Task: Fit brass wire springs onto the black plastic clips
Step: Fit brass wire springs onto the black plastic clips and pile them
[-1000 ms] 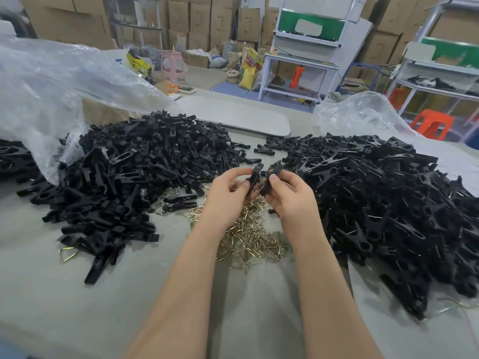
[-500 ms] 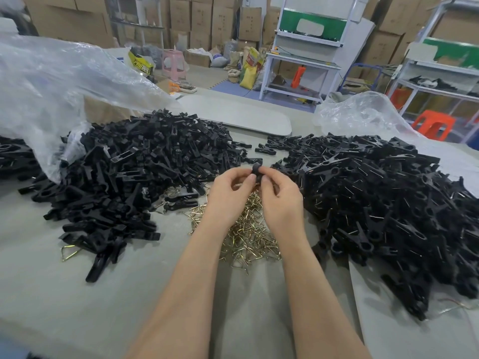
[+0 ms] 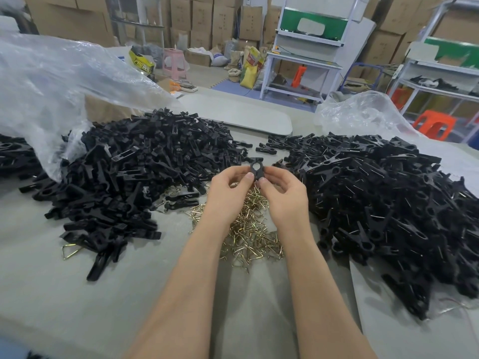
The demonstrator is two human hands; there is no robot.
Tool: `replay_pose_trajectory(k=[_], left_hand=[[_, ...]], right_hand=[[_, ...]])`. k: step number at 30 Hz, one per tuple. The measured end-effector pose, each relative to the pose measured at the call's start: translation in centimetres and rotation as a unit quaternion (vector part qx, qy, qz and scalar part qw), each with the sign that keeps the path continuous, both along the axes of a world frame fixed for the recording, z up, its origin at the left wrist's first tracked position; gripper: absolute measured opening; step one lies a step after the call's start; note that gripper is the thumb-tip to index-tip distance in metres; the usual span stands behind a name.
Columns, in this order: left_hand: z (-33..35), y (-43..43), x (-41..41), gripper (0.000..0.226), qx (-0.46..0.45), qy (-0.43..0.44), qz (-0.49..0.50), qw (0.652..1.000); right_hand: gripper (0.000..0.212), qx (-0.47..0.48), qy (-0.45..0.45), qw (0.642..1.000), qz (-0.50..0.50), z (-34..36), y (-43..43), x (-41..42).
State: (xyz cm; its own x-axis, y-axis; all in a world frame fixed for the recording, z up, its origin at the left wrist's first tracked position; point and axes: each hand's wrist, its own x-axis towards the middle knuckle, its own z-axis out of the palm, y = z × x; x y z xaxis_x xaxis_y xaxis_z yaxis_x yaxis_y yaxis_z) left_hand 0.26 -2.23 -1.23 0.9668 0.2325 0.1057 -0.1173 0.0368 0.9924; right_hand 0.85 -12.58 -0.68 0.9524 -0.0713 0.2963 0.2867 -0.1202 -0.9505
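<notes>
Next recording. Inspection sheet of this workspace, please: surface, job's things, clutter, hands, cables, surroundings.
Surface: grey table, largely covered by parts.
Job's things: left pile of black clip parts; right pile, wire showing among its clips; brass springs heaped between them; one black clip held up.
Clutter: clear plastic bag at the left, second bag behind the right pile; stray spring by the left pile.
Hands: left hand and right hand both pinch the black clip above the brass springs.
Cables: nothing seen for certain; a thin strand lies near the right pile.
Surroundings: cardboard boxes, white workbench, orange stool.
</notes>
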Motion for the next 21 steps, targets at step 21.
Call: replay_pose_trajectory(k=[21], left_hand=[[-0.08, 0.67, 0.02, 0.019, -0.039, 0.031, -0.02, 0.999]], right_hand=[[0.027, 0.08, 0.043, 0.996, 0.025, 0.02, -0.48, 0.1]])
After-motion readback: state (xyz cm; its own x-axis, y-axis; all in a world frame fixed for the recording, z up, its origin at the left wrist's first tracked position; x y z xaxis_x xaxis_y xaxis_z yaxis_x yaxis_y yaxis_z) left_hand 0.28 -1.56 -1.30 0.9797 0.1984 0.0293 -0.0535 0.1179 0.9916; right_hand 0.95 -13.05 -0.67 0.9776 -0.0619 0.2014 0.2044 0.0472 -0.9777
